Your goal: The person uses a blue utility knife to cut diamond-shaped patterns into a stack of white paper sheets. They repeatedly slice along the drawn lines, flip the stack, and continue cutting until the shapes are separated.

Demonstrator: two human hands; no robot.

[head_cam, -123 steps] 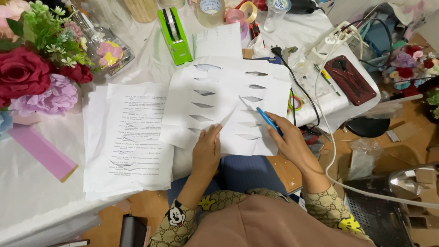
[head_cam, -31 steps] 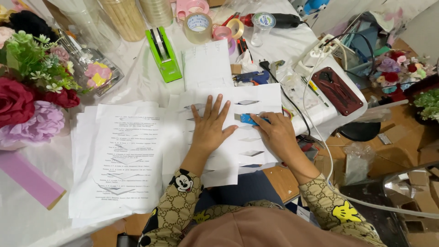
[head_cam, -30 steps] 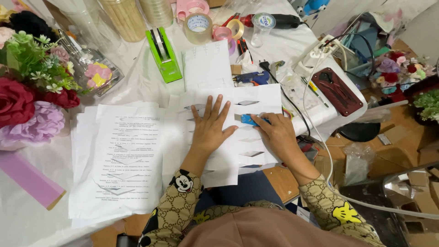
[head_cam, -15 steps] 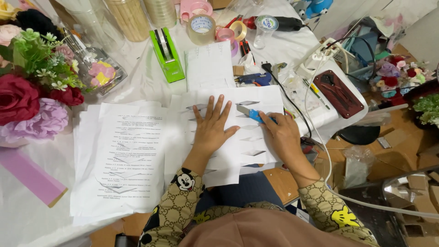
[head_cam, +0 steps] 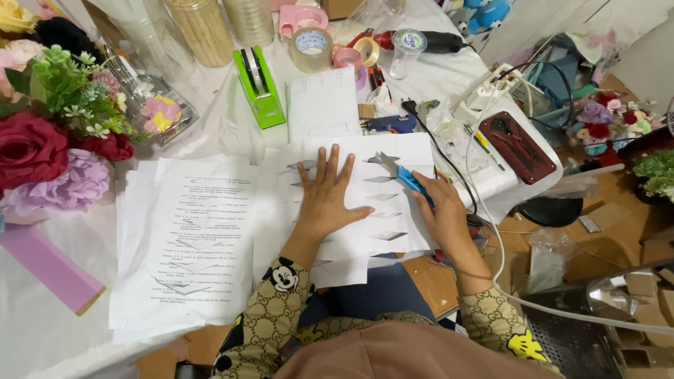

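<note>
White slit paper [head_cam: 365,203] under left hand [head_cam: 326,200], beside right hand [head_cam: 439,214].

From my seat, much stays out of reach. My left hand [head_cam: 326,200] covers part of the white cut sheet [head_cam: 365,196], so any slits beneath the palm are hidden. My right hand [head_cam: 441,214] wraps the blue-handled cutter [head_cam: 404,175]; its grip is mostly concealed and I cannot make out the blade edge. The printed page [head_cam: 200,245] is too small to read. The red rose [head_cam: 28,151] is cut by the left edge, and my elbows by the bottom edge.
</note>
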